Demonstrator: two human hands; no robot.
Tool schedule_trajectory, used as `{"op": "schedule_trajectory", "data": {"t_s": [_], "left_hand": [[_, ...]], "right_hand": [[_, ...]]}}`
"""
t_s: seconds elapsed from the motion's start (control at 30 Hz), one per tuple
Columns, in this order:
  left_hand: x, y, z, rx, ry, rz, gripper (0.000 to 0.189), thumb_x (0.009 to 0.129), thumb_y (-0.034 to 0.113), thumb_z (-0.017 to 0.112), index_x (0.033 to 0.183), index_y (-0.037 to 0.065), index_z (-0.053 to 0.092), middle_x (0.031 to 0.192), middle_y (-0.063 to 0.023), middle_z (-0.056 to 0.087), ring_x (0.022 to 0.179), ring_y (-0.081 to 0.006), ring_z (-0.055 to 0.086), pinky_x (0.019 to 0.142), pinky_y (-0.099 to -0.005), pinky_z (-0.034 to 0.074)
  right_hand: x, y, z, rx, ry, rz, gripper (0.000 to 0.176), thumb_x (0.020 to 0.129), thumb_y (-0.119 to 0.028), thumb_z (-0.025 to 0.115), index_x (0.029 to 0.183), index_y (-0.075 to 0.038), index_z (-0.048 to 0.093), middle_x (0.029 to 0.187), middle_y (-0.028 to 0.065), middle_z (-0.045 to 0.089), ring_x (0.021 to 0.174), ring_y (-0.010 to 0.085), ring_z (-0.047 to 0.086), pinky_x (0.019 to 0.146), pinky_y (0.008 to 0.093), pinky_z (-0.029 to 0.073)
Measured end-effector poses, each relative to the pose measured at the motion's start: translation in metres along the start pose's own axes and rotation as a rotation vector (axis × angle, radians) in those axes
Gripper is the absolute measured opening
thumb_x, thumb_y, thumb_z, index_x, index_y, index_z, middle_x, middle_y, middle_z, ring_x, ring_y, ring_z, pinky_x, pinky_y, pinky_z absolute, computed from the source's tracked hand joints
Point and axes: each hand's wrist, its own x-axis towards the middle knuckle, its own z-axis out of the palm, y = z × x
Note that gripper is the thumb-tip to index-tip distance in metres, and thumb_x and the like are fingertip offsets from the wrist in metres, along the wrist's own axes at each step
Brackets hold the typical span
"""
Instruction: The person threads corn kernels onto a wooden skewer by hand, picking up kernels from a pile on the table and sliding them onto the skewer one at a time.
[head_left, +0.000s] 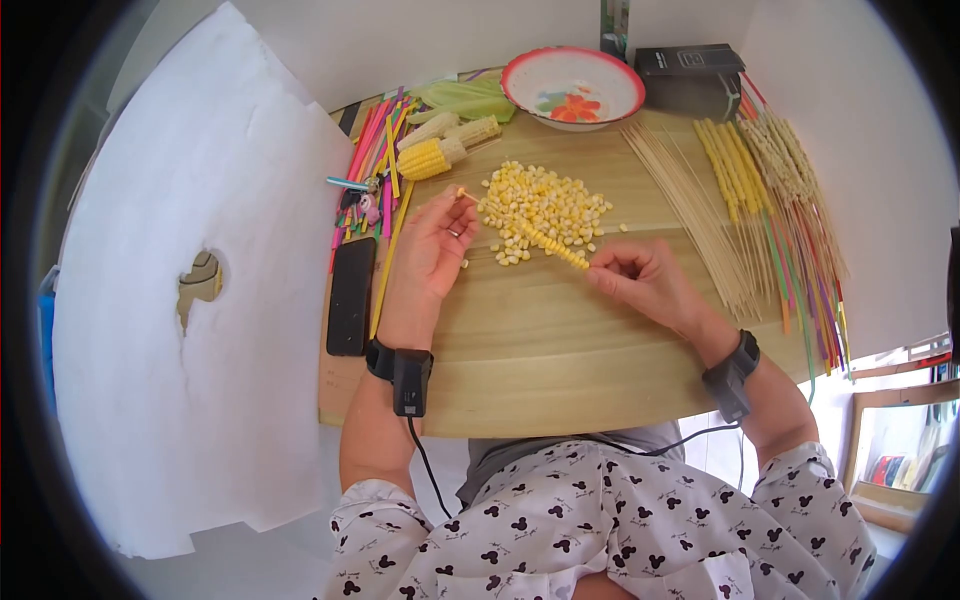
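A thin skewer strung with yellow corn kernels point(556, 247) slants between my two hands, above the pile of loose kernels. My left hand point(432, 245) is closed in a pinch around its upper left end, where a short bare stretch shows. At the lower right end, the thumb and forefinger of my right hand point(648, 284) are closed on it, against the last kernels. Loose corn kernels point(540, 195) lie heaped on the wooden table point(520, 370) just beyond the skewer. A partly stripped corn cob point(424, 159) rests behind my left hand, beside bare cobs point(475, 131).
An enamel basin point(575, 62) with a red rim stands at the back, near a black box point(690, 62). Bare skewers point(690, 210) and finished kernel skewers point(717, 165) lie right. Colored strips point(372, 140) and a phone point(351, 297) lie left. Cables hang from both wristbands.
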Motion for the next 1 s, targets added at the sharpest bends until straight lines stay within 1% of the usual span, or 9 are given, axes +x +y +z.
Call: {"op": "schedule_trajectory", "data": {"t_s": [0.17,0.23,0.27,0.43,0.67,0.73,0.83,1.0], "left_hand": [[-0.004,0.001,0.004,0.018,0.008,-0.012,0.013,0.088,0.014,0.066,0.096,0.003,0.064,0.086,-0.0061,0.066,0.075,-0.0123,0.061,0.069,-0.0248,0.051],[-0.003,0.001,0.003,0.078,-0.019,0.036,0.018,0.092,0.015,0.061,0.103,0.001,0.062,0.088,-0.0056,0.063,0.079,-0.0126,0.059,0.071,-0.0258,0.050],[-0.004,0.002,0.004,0.081,-0.021,0.034,0.018,0.092,0.015,0.061,0.103,0.001,0.062,0.088,-0.0056,0.063,0.079,-0.0126,0.059,0.071,-0.0258,0.050],[-0.003,0.002,0.005,0.118,-0.028,0.084,0.016,0.090,0.015,0.063,0.097,0.001,0.065,0.085,-0.0047,0.065,0.075,-0.0113,0.060,0.068,-0.0252,0.050],[-0.005,0.001,0.010,0.151,-0.048,0.103,0.014,0.089,0.014,0.064,0.096,0.001,0.065,0.084,-0.0052,0.066,0.072,-0.0110,0.061,0.067,-0.0245,0.051],[-0.005,-0.001,0.011,0.188,-0.025,0.150,0.013,0.089,0.012,0.064,0.095,0.001,0.065,0.085,-0.0063,0.066,0.072,-0.0109,0.061,0.067,-0.0240,0.051],[-0.006,-0.005,0.013,0.239,-0.048,0.188,0.013,0.088,0.011,0.065,0.095,0.000,0.065,0.087,-0.0078,0.067,0.073,-0.0111,0.061,0.068,-0.0235,0.051],[-0.019,-0.019,0.029,0.290,-0.129,0.154,0.014,0.088,0.011,0.066,0.095,0.000,0.066,0.088,-0.0094,0.067,0.074,-0.0115,0.061,0.070,-0.0233,0.051]], "right_hand": [[-0.001,0.000,-0.001,0.017,-0.008,-0.024,0.013,0.088,-0.013,0.065,0.081,-0.003,0.062,0.066,-0.0097,0.049,0.058,-0.0013,0.038,0.049,0.0183,0.030],[0.000,0.003,-0.002,0.032,-0.025,-0.025,0.014,0.089,-0.013,0.065,0.081,-0.002,0.062,0.067,-0.0094,0.050,0.058,-0.0016,0.039,0.049,0.0177,0.031],[0.001,0.003,-0.002,0.034,-0.021,-0.025,0.014,0.089,-0.013,0.065,0.081,-0.002,0.062,0.067,-0.0094,0.050,0.058,-0.0016,0.039,0.049,0.0177,0.031],[0.001,0.002,-0.004,0.018,-0.039,-0.028,0.014,0.089,-0.013,0.064,0.081,-0.002,0.062,0.066,-0.0089,0.051,0.059,-0.0016,0.041,0.050,0.0176,0.033],[0.001,0.002,-0.007,0.021,-0.023,-0.051,0.015,0.089,-0.012,0.063,0.079,-0.001,0.062,0.065,-0.0079,0.052,0.059,-0.0014,0.042,0.050,0.0182,0.033],[0.002,0.006,-0.008,0.013,-0.025,-0.077,0.015,0.089,-0.011,0.063,0.079,-0.001,0.062,0.064,-0.0073,0.052,0.058,-0.0009,0.042,0.049,0.0189,0.033],[0.002,0.007,-0.008,0.021,-0.026,-0.079,0.015,0.089,-0.012,0.063,0.078,0.000,0.062,0.063,-0.0071,0.051,0.058,-0.0004,0.042,0.049,0.0193,0.033],[0.002,0.005,-0.007,0.013,-0.012,-0.126,0.016,0.089,-0.013,0.063,0.080,0.000,0.062,0.064,-0.0069,0.052,0.058,0.0001,0.042,0.050,0.0198,0.033]]}}
